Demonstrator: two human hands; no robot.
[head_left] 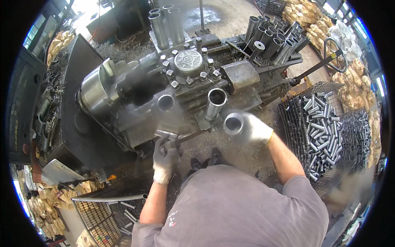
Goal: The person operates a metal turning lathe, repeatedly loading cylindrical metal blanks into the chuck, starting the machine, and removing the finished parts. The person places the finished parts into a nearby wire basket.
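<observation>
My right hand (255,128), in a pale work glove, grips a short, wide metal tube (233,123) and holds it off the front of the lathe, its open end up. My left hand (164,158), in a greyed glove, is closed at a short bright metal bar (166,134) on the lathe's front; motion blurs the fingers. Between the hands, a metal tube (214,105) stands upright on the carriage. Another tube (166,103), blurred, rises above my left hand. Behind them is the tool post (188,63), with a round cap and several square-headed bolts.
The lathe chuck (94,90) is at the left, with a dark blurred patch beside it. Several tubes (273,39) stand at the back right, others (164,26) at the back. A wire basket (323,131) of short tubes is at the right. A mesh cart (96,222) stands lower left.
</observation>
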